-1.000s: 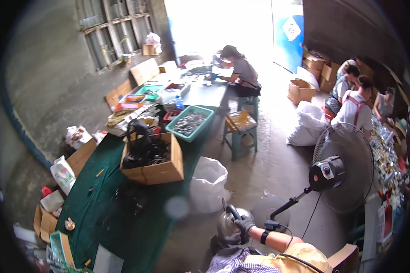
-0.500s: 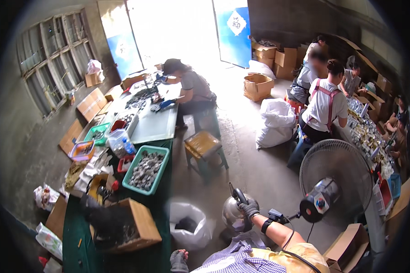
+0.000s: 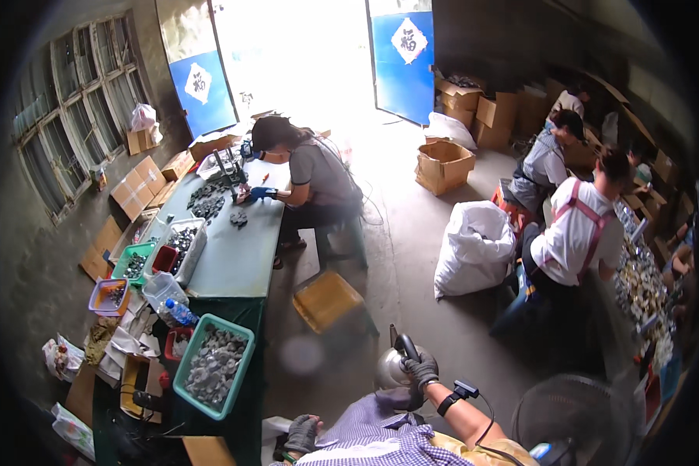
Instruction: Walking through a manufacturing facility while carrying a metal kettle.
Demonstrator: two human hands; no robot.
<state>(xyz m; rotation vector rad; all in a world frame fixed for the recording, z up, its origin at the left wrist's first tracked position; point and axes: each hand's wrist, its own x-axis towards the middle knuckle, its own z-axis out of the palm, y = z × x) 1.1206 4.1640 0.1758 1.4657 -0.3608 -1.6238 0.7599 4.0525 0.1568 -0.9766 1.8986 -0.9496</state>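
A silver metal kettle (image 3: pixel 391 368) with a dark curved handle and a spout hangs in front of me at the lower middle. My right hand (image 3: pixel 422 370), in a grey glove with bare fingertips, is closed around its handle. My left hand (image 3: pixel 303 433), gloved the same way, is by my left side at the lower edge. Its fingers are curled in, and nothing shows in them. A checked purple-and-white apron (image 3: pixel 357 423) covers my front, between the two hands.
Left stands a long table (image 3: pixel 233 256) with a teal tray (image 3: pixel 210 365) of grey metal pieces; a seated person (image 3: pixel 318 171) works there. A yellow-topped stool (image 3: pixel 326 301) is ahead. Right are a white sack (image 3: pixel 474 252), a carton (image 3: pixel 443 165), several people and a fan (image 3: pixel 563 415).
I have moved forward with the kettle still in my right hand. The fan and the near carton on the table have slid toward the lower edge. The stool and tray are closer.
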